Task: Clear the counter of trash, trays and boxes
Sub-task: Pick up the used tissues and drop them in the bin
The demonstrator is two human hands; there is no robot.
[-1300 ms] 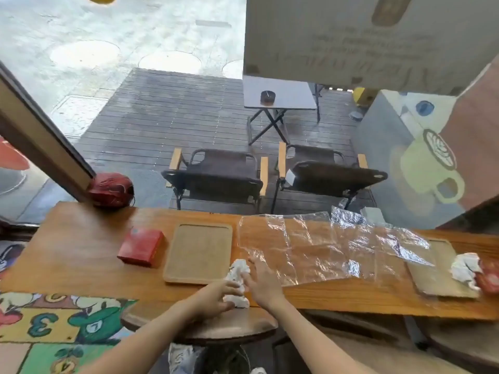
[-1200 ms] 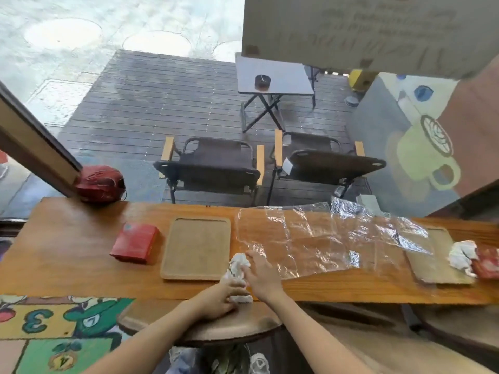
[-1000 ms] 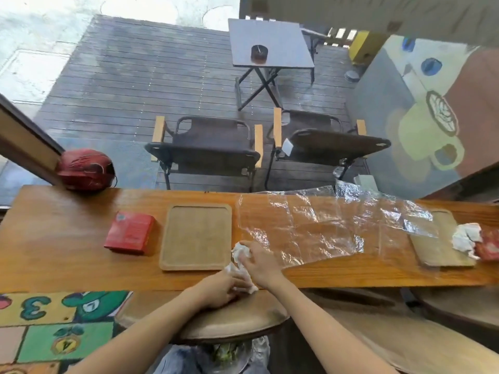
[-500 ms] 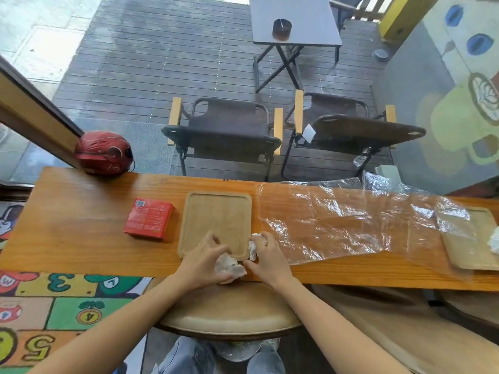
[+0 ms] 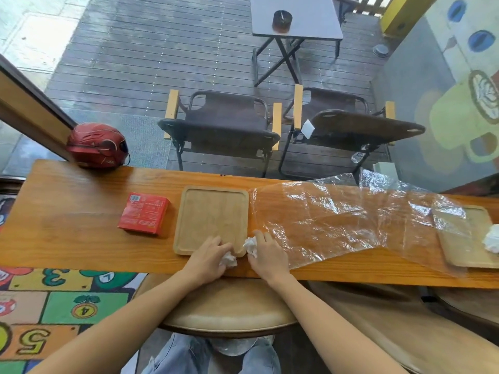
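While my left hand (image 5: 209, 256) curls on a tissue (image 5: 228, 259) at the tray's (image 5: 212, 217) near corner, my right hand (image 5: 266, 255) pinches another wad (image 5: 250, 245) just beside it, plastic (image 5: 337, 220) spreading beyond my right fingertips.

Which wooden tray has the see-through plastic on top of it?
The wooden tray at the right end: the plastic sheet drapes over its left part. The tray by the red box is uncovered.
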